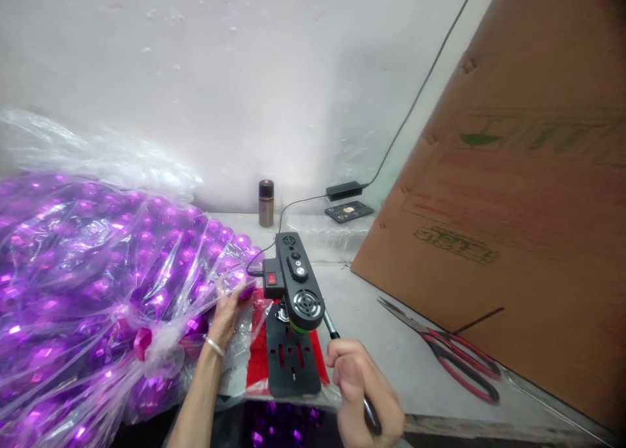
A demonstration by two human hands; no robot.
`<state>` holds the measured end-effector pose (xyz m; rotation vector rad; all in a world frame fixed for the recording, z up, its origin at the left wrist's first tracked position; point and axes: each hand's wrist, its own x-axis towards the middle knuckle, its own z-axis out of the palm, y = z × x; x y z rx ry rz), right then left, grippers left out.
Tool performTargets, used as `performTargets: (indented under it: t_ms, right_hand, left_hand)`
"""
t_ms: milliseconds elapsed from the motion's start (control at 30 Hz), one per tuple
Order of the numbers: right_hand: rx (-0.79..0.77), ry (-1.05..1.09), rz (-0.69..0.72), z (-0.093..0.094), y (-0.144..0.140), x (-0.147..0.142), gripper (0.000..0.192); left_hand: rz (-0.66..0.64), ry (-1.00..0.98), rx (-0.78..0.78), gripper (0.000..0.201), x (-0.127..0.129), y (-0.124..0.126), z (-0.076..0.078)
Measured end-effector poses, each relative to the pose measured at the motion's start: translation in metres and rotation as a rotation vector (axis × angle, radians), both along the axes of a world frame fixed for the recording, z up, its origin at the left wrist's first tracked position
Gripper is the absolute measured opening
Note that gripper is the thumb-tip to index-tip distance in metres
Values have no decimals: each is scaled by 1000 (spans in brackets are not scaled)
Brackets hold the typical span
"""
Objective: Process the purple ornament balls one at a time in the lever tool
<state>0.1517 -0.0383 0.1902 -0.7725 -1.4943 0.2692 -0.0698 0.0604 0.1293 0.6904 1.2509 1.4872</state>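
Observation:
My right hand [359,389] is wrapped around the black handle [372,417] of a metal lever on a small black bench press [298,285]. This machine has round vents, a red switch [272,278] and a slotted black base plate [293,370] on a red sheet [257,350]. At the edge of the clear plastic bag [163,347], my left hand [229,314], with a white bracelet at the wrist, has its fingers curled over a shiny purple ball [247,293]. Its fingertips are partly hidden. Many more faceted purple balls [98,285] fill the bag on the left.
Red-and-black scissors [452,353] lie right of the machine, beside a large leaning cardboard sheet [513,194]. Toward the wall stand a dark-capped bottle [266,203], a black power adapter [345,190] with its cord, and a dark phone-like slab [349,212]. More purple balls [276,425] show below the table edge.

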Motion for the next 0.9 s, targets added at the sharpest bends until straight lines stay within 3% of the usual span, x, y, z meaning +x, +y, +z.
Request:
performTargets:
  t_ms: [167,300,433,567,733,900]
  right_hand:
    - [-77,46,-42,17,-1,-3,29]
    - [-123,25,-47,30,-1,-3,30]
    - [-120,-1,-30,38,1,-3,32]
    - [-103,-9,-20,42,2,-2,31]
    - [-94,-37,2,43,1,0,32]
    - [-80,-28,8,40,1,2,30]
  left_hand:
    - [33,-239,-37,34,-2,-51,-2]
    - [39,-357,-54,65,13,-88,-17]
    - [11,-12,-86,83,40,-107,-37]
    - [-16,359,-32,83,60,-108,-57]
    - [-55,518,22,77,69,-100,-71]
    - [-92,655,76,71,72,-92,-67]
